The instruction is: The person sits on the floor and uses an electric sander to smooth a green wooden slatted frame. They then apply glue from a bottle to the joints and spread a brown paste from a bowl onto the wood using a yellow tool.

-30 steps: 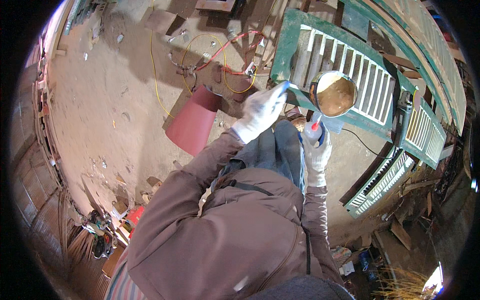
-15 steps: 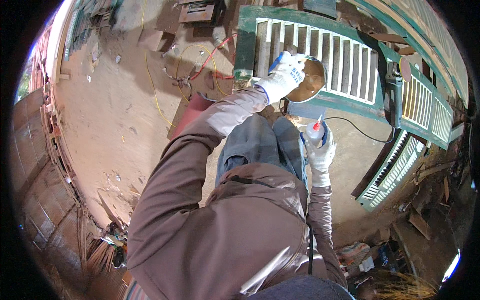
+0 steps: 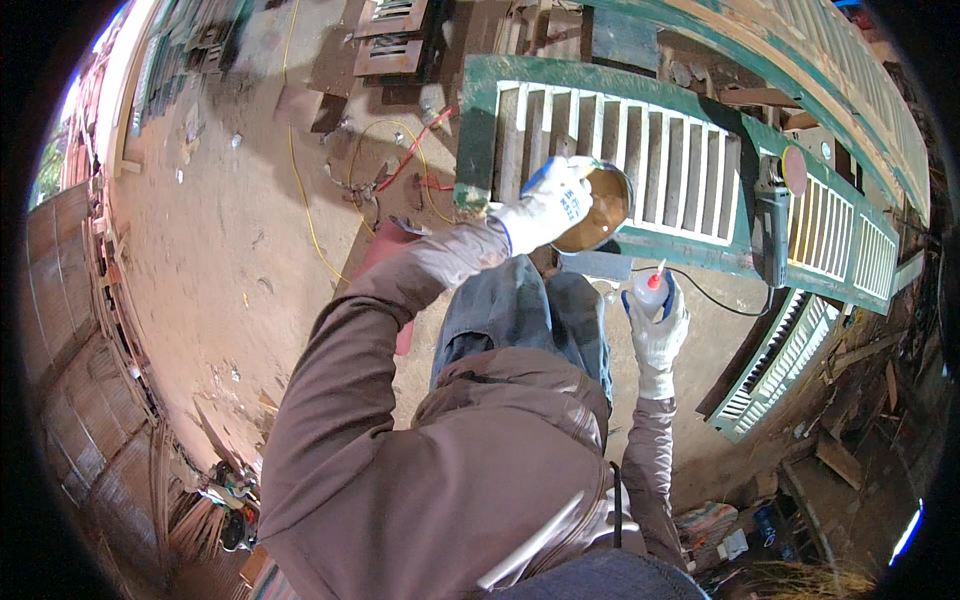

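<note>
The round bowl with a brown inside (image 3: 608, 208) sits mid-view over the lower edge of the green shutter (image 3: 480, 130), the left hand (image 3: 553, 207) bent against its 9 o'clock side, though whether it grips I cannot tell. At the bowl's 5 o'clock, the right hand (image 3: 660, 335) grips a clear, red-capped bottle (image 3: 652, 292); a grinder (image 3: 773, 222) lies at 3 o'clock.

The floor (image 3: 235, 290) is brightly lit, crossed by shadows; the left opening (image 3: 72, 112) is overexposed; outer edges are bowed.
</note>
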`<move>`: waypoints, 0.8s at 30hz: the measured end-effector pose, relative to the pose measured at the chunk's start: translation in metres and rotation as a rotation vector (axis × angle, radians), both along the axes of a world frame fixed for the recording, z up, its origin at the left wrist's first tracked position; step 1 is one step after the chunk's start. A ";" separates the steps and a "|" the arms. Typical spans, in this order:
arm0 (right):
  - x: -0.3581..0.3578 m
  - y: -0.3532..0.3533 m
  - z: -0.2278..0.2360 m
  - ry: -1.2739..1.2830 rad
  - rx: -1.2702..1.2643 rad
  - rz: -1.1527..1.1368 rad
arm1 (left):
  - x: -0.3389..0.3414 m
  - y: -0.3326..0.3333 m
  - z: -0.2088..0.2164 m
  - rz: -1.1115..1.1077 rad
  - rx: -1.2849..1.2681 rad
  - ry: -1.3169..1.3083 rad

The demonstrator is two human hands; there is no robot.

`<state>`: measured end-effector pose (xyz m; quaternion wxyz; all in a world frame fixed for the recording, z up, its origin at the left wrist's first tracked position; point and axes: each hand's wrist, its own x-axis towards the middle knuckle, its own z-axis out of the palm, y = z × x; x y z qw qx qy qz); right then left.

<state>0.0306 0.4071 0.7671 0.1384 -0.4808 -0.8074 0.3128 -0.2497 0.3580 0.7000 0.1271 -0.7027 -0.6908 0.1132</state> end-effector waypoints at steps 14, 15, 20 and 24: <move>-0.179 -0.077 0.031 0.269 -0.304 -0.040 | -0.227 -0.031 -0.055 0.564 0.476 -0.652; -0.186 -0.079 0.031 0.237 -0.277 -0.023 | -0.228 -0.030 -0.060 0.481 0.531 -0.619; -0.202 -0.083 0.026 0.208 -0.233 0.037 | -0.215 -0.049 -0.072 0.288 0.464 -0.485; -0.208 -0.080 0.023 0.189 -0.246 -0.007 | -0.194 -0.060 -0.040 0.327 0.235 -0.562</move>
